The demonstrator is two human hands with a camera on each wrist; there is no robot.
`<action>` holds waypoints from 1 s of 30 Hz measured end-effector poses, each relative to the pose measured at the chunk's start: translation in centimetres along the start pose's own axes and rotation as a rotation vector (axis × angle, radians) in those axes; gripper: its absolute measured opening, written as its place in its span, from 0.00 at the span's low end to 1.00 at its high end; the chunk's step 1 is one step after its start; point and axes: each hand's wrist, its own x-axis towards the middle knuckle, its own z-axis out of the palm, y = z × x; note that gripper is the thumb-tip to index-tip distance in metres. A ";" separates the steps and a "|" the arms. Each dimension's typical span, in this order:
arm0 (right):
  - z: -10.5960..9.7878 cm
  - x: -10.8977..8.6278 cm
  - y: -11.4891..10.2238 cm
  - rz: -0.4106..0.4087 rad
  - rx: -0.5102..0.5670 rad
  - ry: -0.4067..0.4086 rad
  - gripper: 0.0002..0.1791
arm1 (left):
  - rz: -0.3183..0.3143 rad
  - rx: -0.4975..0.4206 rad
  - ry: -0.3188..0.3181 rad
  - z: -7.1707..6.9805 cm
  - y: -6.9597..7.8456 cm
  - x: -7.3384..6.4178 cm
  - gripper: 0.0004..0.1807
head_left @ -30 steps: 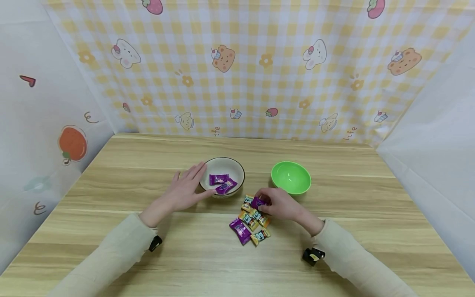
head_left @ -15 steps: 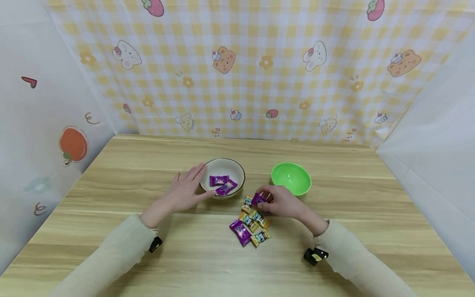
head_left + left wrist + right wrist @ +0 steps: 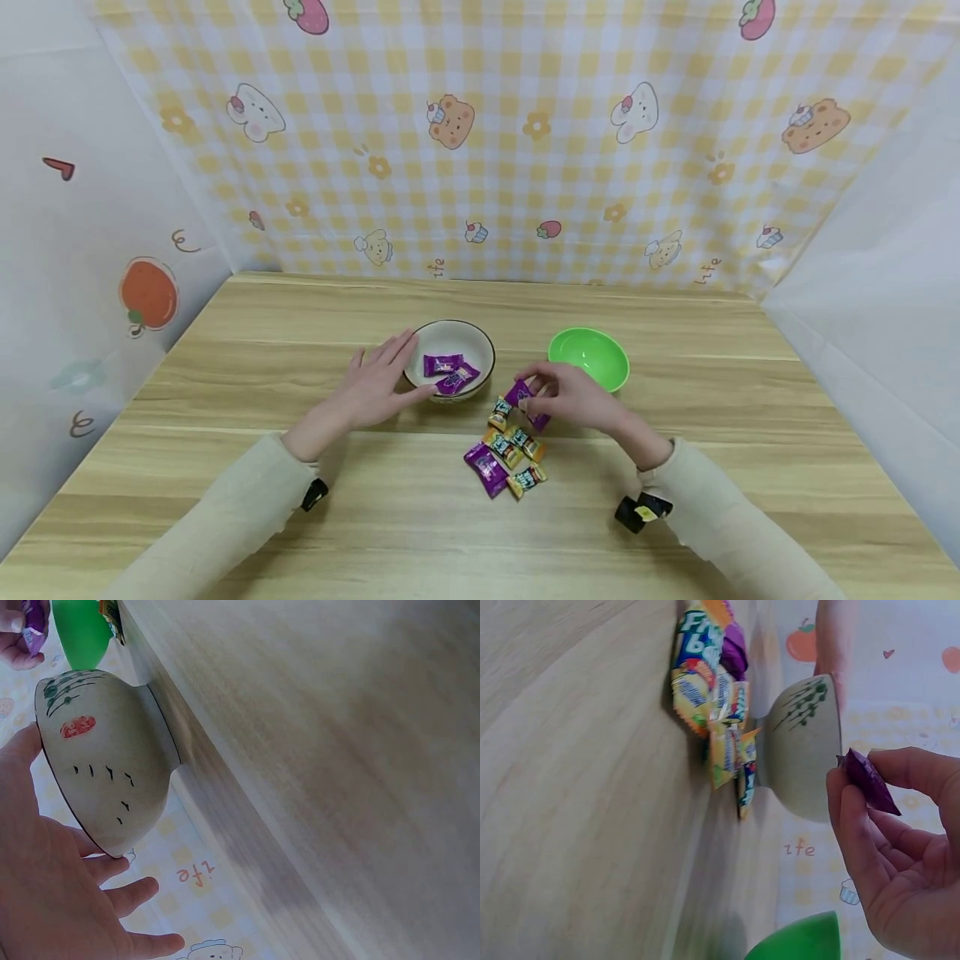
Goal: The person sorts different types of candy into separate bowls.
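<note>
Spread fingers of my left hand [image 3: 372, 382] touch the rim of a white bowl [image 3: 459, 336] with a dark edge. In the left wrist view, that hand [image 3: 67, 877] has its thumb and a finger against the rim, the others straight. Two purple-wrapped candies [image 3: 456, 379] lie in the bowl. My right hand [image 3: 577, 398] pinches another purple-wrapped candy [image 3: 870, 782] between thumb and fingers, raised above the table in the right wrist view. Below it lie several yellow-wrapped candies [image 3: 527, 479] and one more purple candy [image 3: 486, 468].
A bright green bowl [image 3: 592, 354] stands right of the white bowl, just behind my right hand. The wood-grain table [image 3: 420, 533] runs back to a yellow checked cloth [image 3: 510, 167]. White cloth [image 3: 877, 250] hangs on both sides.
My right hand has lifted the purple candy from the pile, moving up slightly. My left hand stays at the white bowl's rim.
</note>
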 end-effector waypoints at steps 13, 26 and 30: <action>-0.4 0.4 -1.9 0.050 0.163 0.005 0.19 | 0.001 0.001 -0.001 0.0 0.0 0.0 0.50; 0.5 1.3 -4.0 0.055 0.261 0.034 0.20 | 0.008 0.003 0.012 0.2 -0.2 0.0 0.50; 0.7 1.7 -4.4 0.063 0.276 0.052 0.19 | 0.006 0.003 0.013 0.2 -0.1 0.0 0.50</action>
